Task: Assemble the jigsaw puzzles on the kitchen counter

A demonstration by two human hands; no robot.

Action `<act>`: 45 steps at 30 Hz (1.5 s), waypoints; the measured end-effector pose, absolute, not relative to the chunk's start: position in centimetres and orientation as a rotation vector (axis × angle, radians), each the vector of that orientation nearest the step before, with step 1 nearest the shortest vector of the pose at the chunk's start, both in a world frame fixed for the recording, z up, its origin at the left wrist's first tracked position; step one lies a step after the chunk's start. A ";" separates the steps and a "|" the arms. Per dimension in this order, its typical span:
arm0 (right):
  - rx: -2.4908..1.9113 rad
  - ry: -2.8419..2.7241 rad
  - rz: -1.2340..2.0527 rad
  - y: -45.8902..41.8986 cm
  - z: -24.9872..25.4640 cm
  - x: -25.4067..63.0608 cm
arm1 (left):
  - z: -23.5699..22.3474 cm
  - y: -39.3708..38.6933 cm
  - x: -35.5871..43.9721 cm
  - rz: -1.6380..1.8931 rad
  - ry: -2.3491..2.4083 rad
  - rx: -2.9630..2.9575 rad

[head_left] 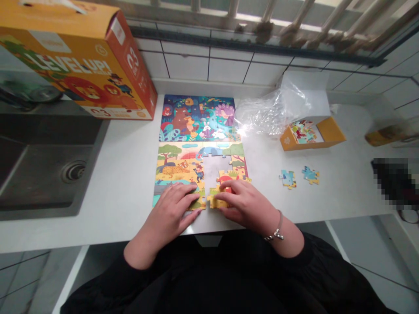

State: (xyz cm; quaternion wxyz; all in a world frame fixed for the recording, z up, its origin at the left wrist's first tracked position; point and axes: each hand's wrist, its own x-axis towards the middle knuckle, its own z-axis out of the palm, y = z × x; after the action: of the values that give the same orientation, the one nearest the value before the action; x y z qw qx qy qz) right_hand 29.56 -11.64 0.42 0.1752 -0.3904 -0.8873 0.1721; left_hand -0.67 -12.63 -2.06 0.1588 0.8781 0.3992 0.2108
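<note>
A savanna jigsaw puzzle [173, 169] lies on the counter with a gap in its middle right. My left hand [173, 209] rests on its lower left part, fingers stretched over the pieces and thumb at the bottom edge. A narrow gap separates that part from the lower right pieces. There my right hand [244, 203] has its fingers bent over a yellow-green puzzle piece [214, 201], thumb near the lower edge. The fingers cover part of these joined pieces. Two loose blue puzzle pieces, one [288, 179] left of the other [310, 174], lie farther right.
Above is a dark forest puzzle [198, 117], fully joined. Crumpled clear plastic [266, 114] lies beside an open small box [312, 145] with paper or pieces inside. A large orange puzzle box [85, 65] stands back left, by the sink [49, 161]. A tiled wall [190, 67] bounds the counter.
</note>
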 end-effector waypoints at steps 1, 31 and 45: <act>-1.110 -2.547 0.460 -11.9 0.3 29.1 | -2.0 -12.7 -0.6 0.602 1.144 2.513; -1.178 -2.626 0.430 -12.3 0.0 28.1 | -2.0 -13.0 -0.3 0.618 1.079 2.608; -1.188 -2.655 0.469 -12.1 0.5 28.2 | -2.0 -13.0 -0.2 0.618 1.081 2.609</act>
State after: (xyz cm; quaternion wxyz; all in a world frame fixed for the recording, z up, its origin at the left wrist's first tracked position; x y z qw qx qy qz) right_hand 28.22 -12.07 0.52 0.0975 -0.4014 -0.8968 0.1584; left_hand -0.25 -13.04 -1.98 0.1252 0.8954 0.3710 0.2120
